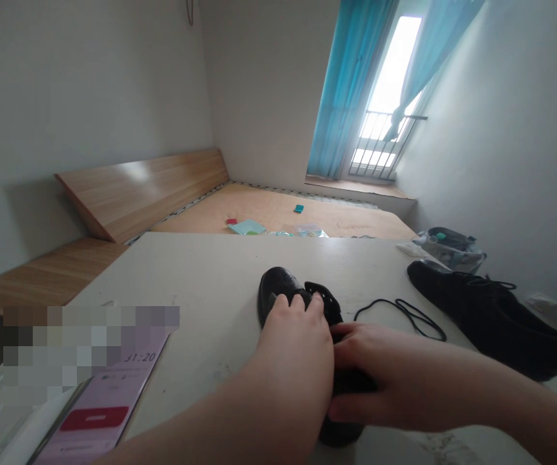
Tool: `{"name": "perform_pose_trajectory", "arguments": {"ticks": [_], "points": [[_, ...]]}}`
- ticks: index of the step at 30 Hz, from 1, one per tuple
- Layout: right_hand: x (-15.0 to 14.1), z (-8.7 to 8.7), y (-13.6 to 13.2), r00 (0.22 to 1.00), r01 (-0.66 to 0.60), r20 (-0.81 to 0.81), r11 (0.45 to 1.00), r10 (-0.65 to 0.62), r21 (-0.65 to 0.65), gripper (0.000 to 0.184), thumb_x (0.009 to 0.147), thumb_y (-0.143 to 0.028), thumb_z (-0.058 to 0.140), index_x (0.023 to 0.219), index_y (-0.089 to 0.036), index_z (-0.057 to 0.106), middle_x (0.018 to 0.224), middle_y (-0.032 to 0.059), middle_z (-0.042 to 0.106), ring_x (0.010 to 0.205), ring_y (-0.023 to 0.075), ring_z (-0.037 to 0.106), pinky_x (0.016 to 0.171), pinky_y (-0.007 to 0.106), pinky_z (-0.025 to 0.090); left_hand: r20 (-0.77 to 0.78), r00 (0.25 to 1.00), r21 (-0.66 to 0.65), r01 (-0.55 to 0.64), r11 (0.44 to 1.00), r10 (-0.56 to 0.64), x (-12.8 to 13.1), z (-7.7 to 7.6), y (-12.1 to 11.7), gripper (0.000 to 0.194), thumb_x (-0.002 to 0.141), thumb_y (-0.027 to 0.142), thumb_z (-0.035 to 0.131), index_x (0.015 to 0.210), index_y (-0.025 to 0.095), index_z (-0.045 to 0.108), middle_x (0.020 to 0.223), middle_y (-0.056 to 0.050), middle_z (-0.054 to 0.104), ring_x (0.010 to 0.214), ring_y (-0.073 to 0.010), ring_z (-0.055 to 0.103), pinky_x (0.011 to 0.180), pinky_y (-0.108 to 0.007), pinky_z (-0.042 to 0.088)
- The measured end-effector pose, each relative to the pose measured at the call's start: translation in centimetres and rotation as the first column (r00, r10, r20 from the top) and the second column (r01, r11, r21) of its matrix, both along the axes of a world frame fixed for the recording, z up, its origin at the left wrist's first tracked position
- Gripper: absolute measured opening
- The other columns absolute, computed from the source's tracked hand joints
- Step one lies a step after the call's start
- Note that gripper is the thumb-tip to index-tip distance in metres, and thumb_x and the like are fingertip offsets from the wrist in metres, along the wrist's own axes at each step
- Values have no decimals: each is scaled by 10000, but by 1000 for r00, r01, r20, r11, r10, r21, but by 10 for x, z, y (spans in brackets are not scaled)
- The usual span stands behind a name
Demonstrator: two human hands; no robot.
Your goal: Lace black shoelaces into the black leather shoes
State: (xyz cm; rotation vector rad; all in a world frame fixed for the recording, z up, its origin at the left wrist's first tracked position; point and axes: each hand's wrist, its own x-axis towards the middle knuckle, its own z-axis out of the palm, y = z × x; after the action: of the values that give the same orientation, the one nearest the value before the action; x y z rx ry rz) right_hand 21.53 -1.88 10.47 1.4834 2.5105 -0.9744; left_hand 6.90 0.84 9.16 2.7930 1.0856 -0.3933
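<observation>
A black shoe (283, 287) lies on the white table (191, 271), toe pointing away from me. My left hand (295, 349) rests on top of it, fingers curled over the tongue and eyelets. My right hand (380, 374) grips the shoe's side from the right, fingers wrapped under the left hand. A loose black shoelace (404, 313) lies on the table just right of the shoe. The shoe's heel is hidden beneath my hands.
A second black shoe (492, 316) lies at the right. A phone (99, 413) with a pink screen leans at the lower left. A bag (448, 248) sits at the far right edge. Beyond the table are a wooden bed frame (278, 216) with small items and a window with blue curtains (351, 90).
</observation>
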Motion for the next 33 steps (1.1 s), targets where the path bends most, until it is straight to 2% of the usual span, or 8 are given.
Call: {"name": "perform_pose_trajectory", "arguments": {"ticks": [3,5,8,13,16,20,25,33], "points": [[47,6,11,932,248,-283,968,-226,44,388,931,-499,460,1043,-221,706,911,50,745,896,217,675,854,333,505,-13,1000,0,16,1000,-16,4,-8,-3,489,898,194,505,1377,103,533,1526,-204,326,1409,-402,308,1117,-571,280],[88,-1,22,883,450,-248,869,-399,205,471,935,-558,408,1136,-205,648,972,87,733,945,235,663,894,358,493,-9,1000,6,11,1000,-11,4,-11,-3,456,893,237,532,1329,114,586,1502,-207,370,1405,-415,310,1106,-583,284],[143,-35,29,827,492,90,791,-556,363,546,906,-575,382,1217,-181,598,1015,140,706,881,282,667,805,423,532,24,1000,32,-3,999,2,4,-18,-3,434,880,275,567,1292,149,625,1470,-193,427,1383,-405,360,1092,-569,306],[182,-110,25,810,436,167,767,-563,470,606,751,-546,555,1256,-214,604,1275,138,607,1209,351,517,1043,467,403,124,991,92,40,995,-51,2,-31,-10,485,877,337,552,1274,69,625,1390,-240,493,1329,-425,430,1065,-583,334],[193,-133,23,755,470,153,689,-638,552,645,784,-534,482,1282,-136,577,1323,209,541,1264,416,441,1065,539,340,142,984,129,94,987,-112,-1,-38,-14,407,904,256,476,1210,72,673,1329,-224,560,1293,-384,486,1065,-537,343],[216,-133,12,688,554,103,611,-719,565,518,816,-525,450,1183,-197,612,1249,201,592,1194,414,520,976,527,409,224,968,156,81,984,-115,-3,-45,-17,371,887,264,499,1164,142,713,1265,-197,631,1237,-347,544,977,-449,416],[218,-127,-13,623,683,53,577,-780,448,504,778,-650,504,1004,-211,609,854,122,687,720,302,662,634,389,512,234,954,127,162,979,-189,0,-38,-17,310,885,251,532,1056,140,764,1029,-212,733,1123,-351,615,938,-449,432],[149,-110,23,740,671,-232,711,-631,209,324,769,-498,561,795,-188,649,718,72,650,669,229,567,635,355,429,304,946,-28,130,991,-115,-6,6,4,311,912,182,405,876,200,713,848,-72,736,737,-256,682,659,-379,513]]}}
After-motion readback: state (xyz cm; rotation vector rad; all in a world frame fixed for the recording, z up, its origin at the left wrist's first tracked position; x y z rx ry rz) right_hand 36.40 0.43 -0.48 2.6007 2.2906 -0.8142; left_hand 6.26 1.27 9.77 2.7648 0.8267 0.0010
